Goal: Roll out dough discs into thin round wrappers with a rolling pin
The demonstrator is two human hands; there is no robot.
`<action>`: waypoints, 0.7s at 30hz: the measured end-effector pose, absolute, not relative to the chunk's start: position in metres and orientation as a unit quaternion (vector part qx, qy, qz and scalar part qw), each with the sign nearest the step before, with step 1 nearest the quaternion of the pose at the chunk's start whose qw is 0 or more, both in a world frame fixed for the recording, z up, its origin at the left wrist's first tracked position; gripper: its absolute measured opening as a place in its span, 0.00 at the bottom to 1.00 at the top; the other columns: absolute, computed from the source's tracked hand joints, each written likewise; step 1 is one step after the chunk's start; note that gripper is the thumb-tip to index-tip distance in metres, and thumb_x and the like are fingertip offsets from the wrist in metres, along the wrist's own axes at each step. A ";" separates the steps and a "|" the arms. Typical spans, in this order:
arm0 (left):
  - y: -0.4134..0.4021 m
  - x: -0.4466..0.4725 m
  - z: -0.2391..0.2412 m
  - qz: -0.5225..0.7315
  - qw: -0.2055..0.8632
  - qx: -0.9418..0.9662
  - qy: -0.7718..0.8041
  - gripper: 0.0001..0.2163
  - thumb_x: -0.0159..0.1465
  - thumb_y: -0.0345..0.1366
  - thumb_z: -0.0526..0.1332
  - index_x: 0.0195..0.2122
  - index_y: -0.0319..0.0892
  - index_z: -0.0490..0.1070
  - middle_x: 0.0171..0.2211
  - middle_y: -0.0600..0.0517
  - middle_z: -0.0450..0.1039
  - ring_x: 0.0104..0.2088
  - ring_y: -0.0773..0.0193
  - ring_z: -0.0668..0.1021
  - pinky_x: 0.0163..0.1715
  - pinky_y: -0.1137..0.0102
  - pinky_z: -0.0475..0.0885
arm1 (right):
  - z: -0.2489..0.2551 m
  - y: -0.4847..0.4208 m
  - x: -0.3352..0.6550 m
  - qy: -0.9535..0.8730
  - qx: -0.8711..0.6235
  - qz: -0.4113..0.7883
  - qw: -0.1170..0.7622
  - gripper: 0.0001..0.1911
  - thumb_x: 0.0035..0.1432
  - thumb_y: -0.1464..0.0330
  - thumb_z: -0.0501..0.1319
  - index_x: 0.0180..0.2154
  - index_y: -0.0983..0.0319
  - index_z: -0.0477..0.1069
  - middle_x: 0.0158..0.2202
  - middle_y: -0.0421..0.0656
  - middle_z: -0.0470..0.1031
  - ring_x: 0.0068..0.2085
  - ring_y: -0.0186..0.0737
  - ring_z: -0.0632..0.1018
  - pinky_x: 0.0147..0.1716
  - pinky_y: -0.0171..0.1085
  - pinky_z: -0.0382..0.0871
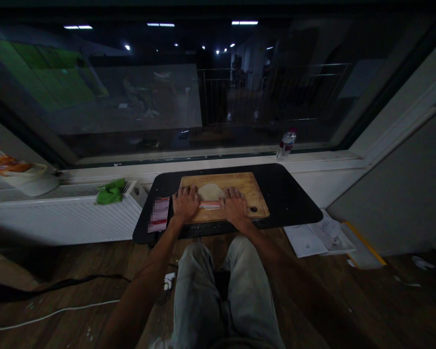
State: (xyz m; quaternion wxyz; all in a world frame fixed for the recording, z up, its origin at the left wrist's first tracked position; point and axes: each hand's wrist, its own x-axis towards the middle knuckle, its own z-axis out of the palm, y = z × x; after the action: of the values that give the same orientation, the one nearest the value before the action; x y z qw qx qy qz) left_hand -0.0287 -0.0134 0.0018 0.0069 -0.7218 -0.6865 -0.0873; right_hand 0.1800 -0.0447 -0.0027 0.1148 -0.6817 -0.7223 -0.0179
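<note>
A pale flat piece of dough point(210, 191) lies on a wooden cutting board point(252, 191) on a small black table point(290, 198). A light rolling pin point(210, 205) lies across the board at the dough's near edge. My left hand point(185, 202) presses flat on the pin's left end, fingers stretched forward. My right hand point(234, 203) presses flat on its right end in the same way. Both palms cover the pin's ends.
A pink-and-white packet point(159, 214) lies on the table's left edge. A green cloth point(111, 191) sits on the white radiator, a white bowl point(31, 180) further left. A water bottle point(286, 144) stands on the windowsill. Papers point(319, 237) and cables point(58, 310) lie on the floor.
</note>
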 end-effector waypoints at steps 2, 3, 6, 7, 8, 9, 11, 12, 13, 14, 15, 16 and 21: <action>-0.009 -0.027 0.003 -0.090 0.007 -0.719 -0.689 0.27 0.82 0.44 0.47 0.79 0.47 0.67 0.78 0.40 0.69 0.81 0.42 0.63 0.75 0.43 0.66 | 0.000 -0.036 0.181 -0.723 -0.682 -0.018 0.111 0.32 0.84 0.57 0.49 0.75 0.66 0.72 0.77 0.59 0.71 0.75 0.62 0.69 0.76 0.55 0.57; -0.006 -0.027 0.004 -0.091 0.009 -0.718 -0.690 0.27 0.82 0.44 0.47 0.77 0.47 0.69 0.77 0.40 0.70 0.80 0.42 0.64 0.75 0.43 0.66 | 0.001 -0.033 0.181 -0.724 -0.681 -0.019 0.111 0.31 0.84 0.56 0.49 0.74 0.65 0.73 0.77 0.57 0.72 0.75 0.62 0.69 0.76 0.56 0.56; 0.002 -0.024 0.006 -0.099 0.019 -0.713 -0.694 0.25 0.83 0.43 0.48 0.73 0.46 0.74 0.75 0.38 0.71 0.79 0.42 0.65 0.74 0.44 0.67 | 0.004 -0.022 0.182 -0.726 -0.677 -0.020 0.116 0.30 0.84 0.55 0.50 0.72 0.62 0.75 0.75 0.55 0.74 0.74 0.61 0.70 0.77 0.56 0.55; 0.004 -0.024 0.007 -0.101 0.022 -0.711 -0.695 0.24 0.83 0.43 0.48 0.71 0.45 0.75 0.75 0.37 0.72 0.79 0.41 0.66 0.74 0.44 0.68 | 0.005 -0.018 0.183 -0.728 -0.675 -0.019 0.118 0.30 0.83 0.55 0.51 0.72 0.62 0.76 0.74 0.55 0.75 0.74 0.60 0.70 0.76 0.56 0.56; 0.007 -0.023 0.008 -0.102 0.023 -0.709 -0.697 0.24 0.83 0.43 0.48 0.70 0.45 0.76 0.74 0.37 0.72 0.78 0.41 0.67 0.73 0.44 0.69 | 0.006 -0.014 0.183 -0.728 -0.674 -0.015 0.120 0.30 0.83 0.54 0.51 0.72 0.62 0.76 0.74 0.56 0.74 0.74 0.60 0.70 0.76 0.56 0.56; 0.009 -0.022 0.009 -0.101 0.022 -0.707 -0.700 0.24 0.83 0.43 0.48 0.69 0.45 0.76 0.73 0.36 0.73 0.77 0.40 0.68 0.72 0.43 0.70 | 0.007 -0.008 0.184 -0.729 -0.674 -0.010 0.121 0.30 0.83 0.54 0.51 0.72 0.62 0.75 0.74 0.56 0.74 0.74 0.60 0.70 0.76 0.56 0.56; 0.015 -0.021 0.012 -0.095 0.012 -0.702 -0.705 0.24 0.83 0.43 0.47 0.67 0.45 0.78 0.72 0.36 0.74 0.75 0.39 0.70 0.70 0.43 0.71 | 0.008 0.005 0.185 -0.728 -0.674 0.003 0.120 0.32 0.83 0.52 0.52 0.74 0.62 0.74 0.75 0.57 0.74 0.75 0.61 0.70 0.77 0.58 0.54; 0.017 -0.021 0.014 -0.092 0.005 -0.700 -0.708 0.24 0.83 0.44 0.47 0.67 0.45 0.78 0.71 0.36 0.75 0.74 0.39 0.71 0.70 0.42 0.72 | 0.008 0.012 0.185 -0.728 -0.676 0.010 0.118 0.33 0.82 0.51 0.52 0.75 0.62 0.73 0.76 0.58 0.73 0.75 0.62 0.69 0.78 0.59 0.52; 0.020 -0.020 0.015 -0.090 -0.002 -0.698 -0.711 0.24 0.83 0.44 0.46 0.66 0.45 0.78 0.70 0.36 0.75 0.73 0.39 0.72 0.69 0.42 0.72 | 0.007 0.020 0.186 -0.727 -0.677 0.018 0.113 0.34 0.82 0.50 0.52 0.76 0.62 0.71 0.76 0.57 0.73 0.76 0.62 0.68 0.79 0.61 0.51; 0.024 -0.020 0.016 -0.090 -0.008 -0.694 -0.715 0.24 0.83 0.44 0.46 0.66 0.44 0.78 0.70 0.35 0.75 0.72 0.39 0.72 0.69 0.42 0.73 | 0.007 0.029 0.187 -0.728 -0.677 0.025 0.106 0.35 0.82 0.49 0.53 0.77 0.61 0.70 0.77 0.57 0.71 0.77 0.63 0.67 0.79 0.62 0.49; 0.027 -0.020 0.017 -0.090 -0.015 -0.688 -0.720 0.24 0.83 0.44 0.45 0.66 0.44 0.78 0.69 0.35 0.75 0.72 0.39 0.73 0.68 0.42 0.73 | 0.006 0.037 0.187 -0.729 -0.676 0.033 0.099 0.36 0.81 0.48 0.53 0.78 0.60 0.69 0.78 0.57 0.70 0.78 0.63 0.66 0.80 0.63 0.47; 0.030 -0.020 0.017 -0.090 -0.020 -0.684 -0.724 0.24 0.84 0.44 0.45 0.67 0.43 0.77 0.69 0.34 0.75 0.72 0.39 0.73 0.67 0.42 0.74 | 0.005 0.046 0.188 -0.733 -0.673 0.041 0.090 0.37 0.81 0.47 0.54 0.79 0.59 0.68 0.80 0.56 0.68 0.79 0.63 0.65 0.80 0.63 0.47; 0.036 -0.019 0.007 -0.088 -0.039 -0.665 -0.741 0.25 0.83 0.46 0.46 0.70 0.42 0.73 0.71 0.32 0.73 0.73 0.37 0.72 0.67 0.40 0.75 | 0.005 0.075 0.190 -0.752 -0.652 0.062 0.072 0.39 0.81 0.45 0.53 0.82 0.56 0.62 0.84 0.54 0.61 0.83 0.63 0.59 0.80 0.68 0.45</action>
State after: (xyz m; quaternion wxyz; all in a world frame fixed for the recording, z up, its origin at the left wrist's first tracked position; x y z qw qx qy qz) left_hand -0.0195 0.0359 0.0071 -0.0391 -0.6651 -0.7405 -0.0880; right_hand 0.1902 0.0748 0.0045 0.0721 -0.6521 -0.7521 0.0624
